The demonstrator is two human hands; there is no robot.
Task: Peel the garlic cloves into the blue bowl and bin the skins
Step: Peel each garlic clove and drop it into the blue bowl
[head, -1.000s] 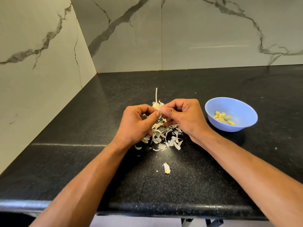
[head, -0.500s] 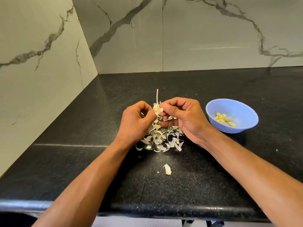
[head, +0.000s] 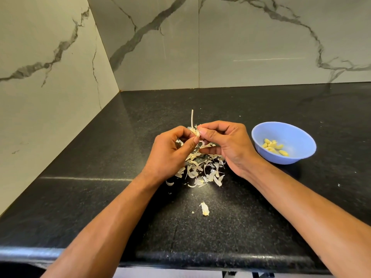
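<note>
left hand (head: 170,151): fingers curled, thumb and fingertips pinching the garlic remnant from its left side, above the tabletop (head: 80,197).
garlic remnant (head: 195,131): held between both hands at the fingertips; its dry stalk (head: 192,118) points up and away from the person, so the long axis runs away from the body.
skins (head: 200,169): loose pile on the tabletop directly beneath the hands; one stray skin (head: 204,209) lies nearer the person.
right hand (head: 226,143): fingers curled, pinching the same remnant from the right.
blue bowl (head: 301,137): right of both hands, nearer the right hand; peeled cloves (head: 274,147) lie inside.
judgement: a freed clove would travel rightward, best by the right hand.
bin: not in view.
</note>
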